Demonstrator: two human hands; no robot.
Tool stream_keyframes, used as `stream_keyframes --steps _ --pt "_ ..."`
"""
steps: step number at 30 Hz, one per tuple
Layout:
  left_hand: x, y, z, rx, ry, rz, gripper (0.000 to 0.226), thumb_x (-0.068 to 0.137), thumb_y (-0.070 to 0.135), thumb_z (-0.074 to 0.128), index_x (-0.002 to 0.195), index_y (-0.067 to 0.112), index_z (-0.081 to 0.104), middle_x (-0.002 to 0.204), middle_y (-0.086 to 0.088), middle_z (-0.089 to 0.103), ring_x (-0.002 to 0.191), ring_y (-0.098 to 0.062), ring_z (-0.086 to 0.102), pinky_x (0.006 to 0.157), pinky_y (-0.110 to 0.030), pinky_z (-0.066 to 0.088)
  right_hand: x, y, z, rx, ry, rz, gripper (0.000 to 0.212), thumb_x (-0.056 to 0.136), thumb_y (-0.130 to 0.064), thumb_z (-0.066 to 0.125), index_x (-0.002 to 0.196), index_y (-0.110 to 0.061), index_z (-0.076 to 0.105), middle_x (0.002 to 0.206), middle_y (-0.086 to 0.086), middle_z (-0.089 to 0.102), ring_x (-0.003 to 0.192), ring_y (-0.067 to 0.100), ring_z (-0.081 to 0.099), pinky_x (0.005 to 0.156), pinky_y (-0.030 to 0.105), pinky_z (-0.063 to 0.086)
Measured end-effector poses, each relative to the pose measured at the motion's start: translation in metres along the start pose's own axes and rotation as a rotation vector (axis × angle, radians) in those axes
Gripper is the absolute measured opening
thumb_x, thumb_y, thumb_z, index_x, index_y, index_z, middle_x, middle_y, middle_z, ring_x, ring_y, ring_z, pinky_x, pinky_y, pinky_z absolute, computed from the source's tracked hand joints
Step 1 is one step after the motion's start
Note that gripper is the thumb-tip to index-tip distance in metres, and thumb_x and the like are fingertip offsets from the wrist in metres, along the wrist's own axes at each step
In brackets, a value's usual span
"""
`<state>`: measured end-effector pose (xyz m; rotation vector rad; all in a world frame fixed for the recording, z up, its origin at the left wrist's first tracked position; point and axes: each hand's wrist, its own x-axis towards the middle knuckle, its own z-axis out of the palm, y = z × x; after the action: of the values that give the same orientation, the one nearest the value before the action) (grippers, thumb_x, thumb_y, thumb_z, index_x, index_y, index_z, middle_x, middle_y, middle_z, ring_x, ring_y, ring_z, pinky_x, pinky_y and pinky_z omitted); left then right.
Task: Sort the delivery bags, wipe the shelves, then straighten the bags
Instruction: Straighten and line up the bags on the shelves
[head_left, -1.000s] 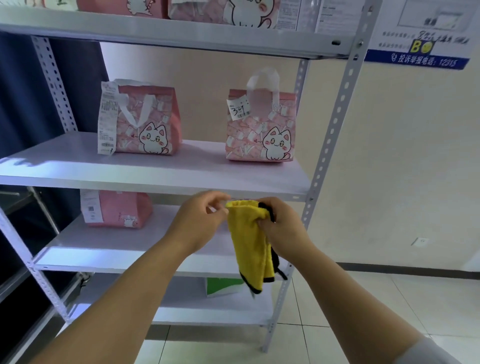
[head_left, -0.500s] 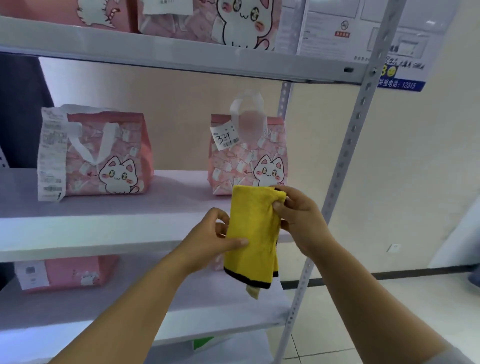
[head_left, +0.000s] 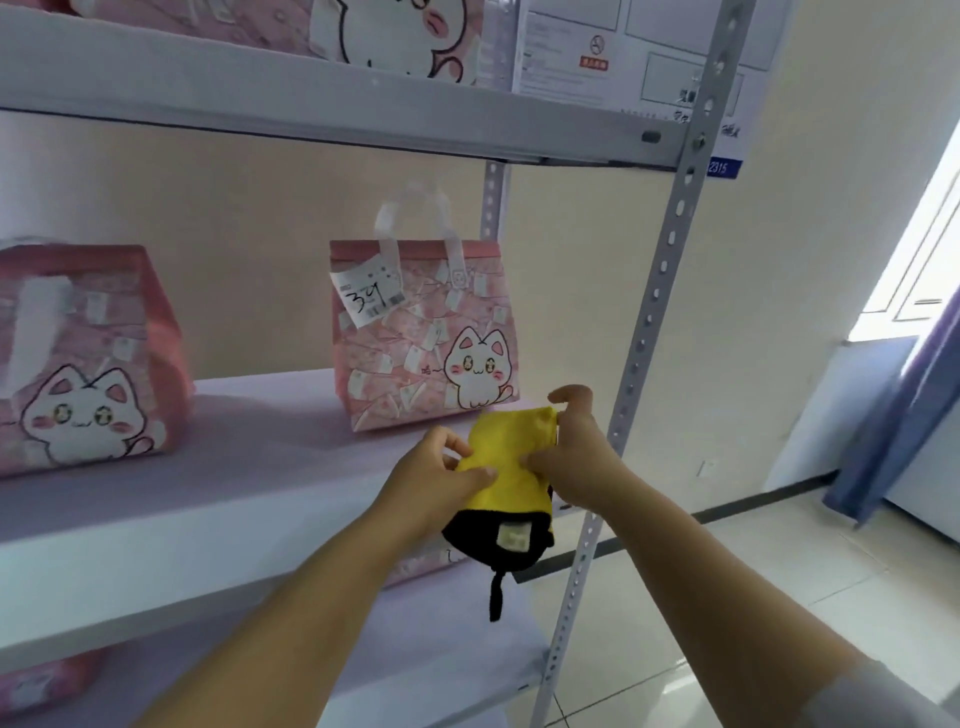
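**Both hands on the cloth, in front of the tagged bag**

- Rack: the middle shelf (head_left: 208, 493) carries the tagged bag (head_left: 415, 353), which is pink with a cat print and has its white handles upright.
- A grey post (head_left: 649, 332) stands just right of the tagged bag.
- A second pink bag (head_left: 78, 364) sits on the same shelf, well to the left of the tagged bag and cut off by the frame edge.
- On the shelf above the tagged bag, only the bottoms of more pink bags show.
- Cloth (head_left: 506, 457): yellow, bunched, and held just in front of and below the tagged bag, over the shelf's front edge. Cannot tell whether it touches the shelf.
- Left hand (head_left: 431, 478): the grip pinches the cloth's left edge between thumb and fingers.
- Right hand (head_left: 582, 457): the grip holds the cloth's right side, with the thumb across the front and fingers round the top corner.
- The cloth's lower part is black and bears a small pale label (head_left: 511, 538). A black loop (head_left: 496, 597) hangs beneath it.
- A paper slip (head_left: 366, 293) with handwritten digits hangs at the tagged bag's upper left.
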<state>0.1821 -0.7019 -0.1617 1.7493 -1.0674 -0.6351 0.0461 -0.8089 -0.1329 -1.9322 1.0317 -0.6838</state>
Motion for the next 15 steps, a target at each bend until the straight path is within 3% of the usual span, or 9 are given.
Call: stream_keyframes --steps 4,7,9,12,15 --pt "0.016 0.002 0.014 0.001 -0.061 -0.048 0.044 0.072 0.036 0.074 0.110 0.027 0.053 0.104 0.005 0.058 0.085 -0.009 0.062 0.061 -0.020 0.049 0.033 0.007 -0.006 -0.322 -0.074 0.013 0.046 0.084 -0.006 0.058 0.126 -0.018 0.042 0.130 0.010 0.034 0.081 0.022 0.049 0.049 0.019 0.037" --pt "0.028 0.001 0.027 0.073 -0.038 -0.049 0.056 0.070 0.035 0.076 0.118 0.022 0.051 0.107 0.005 0.058 0.089 -0.008 0.060 0.065 -0.020 0.049 0.058 0.013 -0.006 -0.449 -0.120 -0.011 0.047 0.086 -0.007 0.054 0.130 -0.018 0.045 0.133 0.007 0.034 0.089 0.021 0.046 0.064 0.022 0.043" --pt "0.037 0.002 0.035 0.134 -0.018 -0.059 0.059 0.069 0.038 0.075 0.120 0.021 0.050 0.110 0.003 0.057 0.094 -0.012 0.058 0.073 -0.025 0.049 0.071 0.015 -0.005 -0.516 -0.147 -0.016 0.046 0.086 -0.006 0.052 0.130 -0.019 0.047 0.132 0.006 0.036 0.090 0.022 0.046 0.072 0.027 0.043" --pt "0.048 0.003 0.046 0.209 0.020 -0.065 0.057 0.068 0.040 0.074 0.117 0.023 0.052 0.099 0.010 0.057 0.086 -0.006 0.055 0.064 -0.019 0.044 0.084 0.016 -0.003 -0.604 -0.170 -0.037 0.044 0.086 -0.005 0.049 0.128 -0.019 0.052 0.128 0.006 0.039 0.089 0.023 0.048 0.073 0.028 0.043" --pt "0.057 0.005 0.054 0.328 0.076 -0.047 0.057 0.065 0.043 0.073 0.117 0.026 0.055 0.106 0.005 0.063 0.087 -0.010 0.057 0.069 -0.024 0.047 0.092 0.016 0.000 -0.828 -0.214 -0.112 0.037 0.089 -0.005 0.041 0.124 -0.010 0.054 0.126 0.011 0.046 0.105 0.026 0.050 0.082 0.030 0.044"
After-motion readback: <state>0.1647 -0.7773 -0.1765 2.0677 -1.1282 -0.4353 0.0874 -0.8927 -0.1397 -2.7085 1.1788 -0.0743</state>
